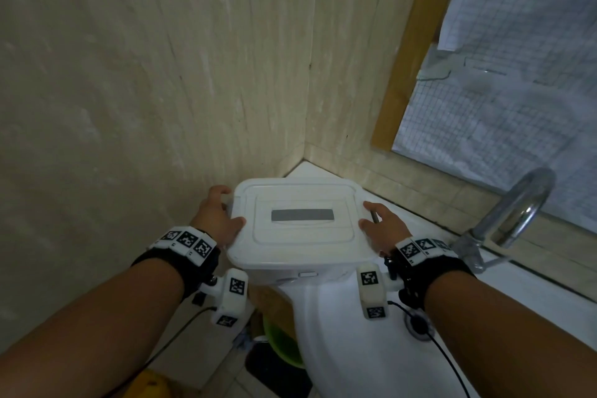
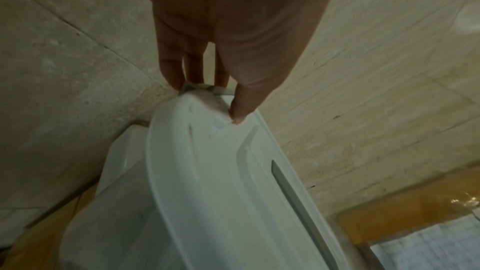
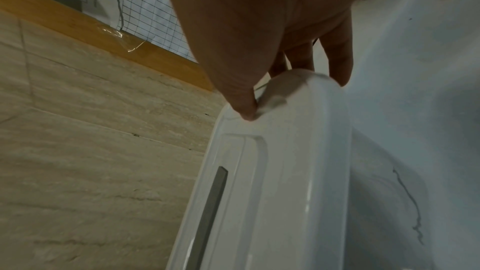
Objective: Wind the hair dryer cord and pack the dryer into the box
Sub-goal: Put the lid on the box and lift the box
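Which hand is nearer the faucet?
Right. The right hand grips the box on the side facing the faucet; the left hand grips the far side.

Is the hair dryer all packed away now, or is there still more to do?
Nearly finished, it seems. The white plastic box already wears its white lid with a grey strip, so nothing inside can be seen. The left hand and right hand each grip a lid end. What looks left: snapping the lid shut and letting go.
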### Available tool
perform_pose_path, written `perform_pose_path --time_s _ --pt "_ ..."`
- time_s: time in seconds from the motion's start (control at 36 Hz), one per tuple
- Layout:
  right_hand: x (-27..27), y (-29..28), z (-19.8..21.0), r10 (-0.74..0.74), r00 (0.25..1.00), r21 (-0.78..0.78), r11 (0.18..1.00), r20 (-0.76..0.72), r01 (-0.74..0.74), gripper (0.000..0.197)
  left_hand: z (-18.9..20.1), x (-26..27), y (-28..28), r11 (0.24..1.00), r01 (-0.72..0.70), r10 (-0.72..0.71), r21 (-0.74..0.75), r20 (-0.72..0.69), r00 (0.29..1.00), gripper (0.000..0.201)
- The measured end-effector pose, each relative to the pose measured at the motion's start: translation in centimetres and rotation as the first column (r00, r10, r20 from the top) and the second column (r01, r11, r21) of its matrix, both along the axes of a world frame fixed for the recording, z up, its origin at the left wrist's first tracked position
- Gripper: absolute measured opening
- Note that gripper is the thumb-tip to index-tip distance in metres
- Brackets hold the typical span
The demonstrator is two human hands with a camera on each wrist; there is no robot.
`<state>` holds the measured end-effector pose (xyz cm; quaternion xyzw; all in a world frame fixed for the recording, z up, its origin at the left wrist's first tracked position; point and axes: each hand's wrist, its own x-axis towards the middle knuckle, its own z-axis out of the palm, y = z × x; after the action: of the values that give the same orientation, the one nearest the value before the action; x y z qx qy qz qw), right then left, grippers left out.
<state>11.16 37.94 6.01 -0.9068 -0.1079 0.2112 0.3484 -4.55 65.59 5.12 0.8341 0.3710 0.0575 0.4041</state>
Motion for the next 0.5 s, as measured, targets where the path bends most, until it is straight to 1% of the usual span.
perform_pose_path --time_s 0.14,0.31,0.39,0.5 --pt "0.1 0.1 0.0 -0.011 1.0 0.012 1.0 -0.005 0.011 0.051 0.1 0.2 -0.1 1.0 0.001 -0.001 -0.005 0.013 1.0 0.073" --pt "0.0 0.0 0.1 -0.007 1.0 0.021 1.0 -0.007 0.008 0.051 0.1 0.4 -0.8 0.999 -0.013 0.012 0.053 0.01 1.0 0.066" --pt "0.1 0.0 -0.1 -0.004 1.0 0.03 1.0 -0.009 0.005 0.051 0.2 0.4 -1.1 0.996 -0.004 0.005 0.094 -0.011 1.0 0.064" --pt "0.0 0.0 0.0 -0.005 1.0 0.023 1.0 -0.026 0.005 0.052 0.6 0.6 -1.4 0.992 0.018 -0.008 0.127 -0.08 0.997 0.069"
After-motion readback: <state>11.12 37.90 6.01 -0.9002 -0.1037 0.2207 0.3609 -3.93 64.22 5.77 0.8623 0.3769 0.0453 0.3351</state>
